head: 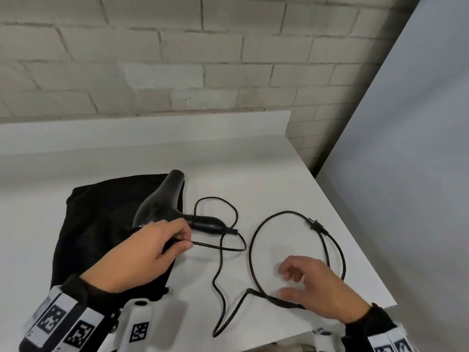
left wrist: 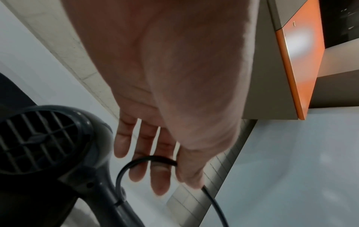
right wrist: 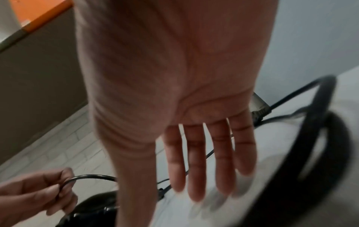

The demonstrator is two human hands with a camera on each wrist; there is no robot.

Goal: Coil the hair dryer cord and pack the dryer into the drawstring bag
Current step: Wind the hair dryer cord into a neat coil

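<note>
Head view: left hand (head: 154, 247) reaching forward over black drawstring bag (head: 101, 224), thumb and forefinger pinching hair dryer cord (head: 220, 273) just beside dryer handle. Hair dryer (head: 162, 201) lying on right edge of bag, nozzle pointing away toward brick wall (head: 177, 59), handle stretching right onto white counter (head: 253, 174). Cord running from handle end in loose loops across counter, then into a wide ring further right, closed by a cable tie (head: 315, 224). Right hand (head: 312, 288) hovering palm down over near part of that ring, fingers (head: 291, 270) loosely curled and slightly spread, gripping nothing; thumb close to cord, contact not clear.

Left wrist view: thumb pressing cord against forefinger, other fingers (left wrist: 139, 161) extended and slightly apart, rear grille of dryer just to the left.

Right wrist view: palm open, fingers straight and a little apart, blurred; thick blurred cord loop at right.
</note>
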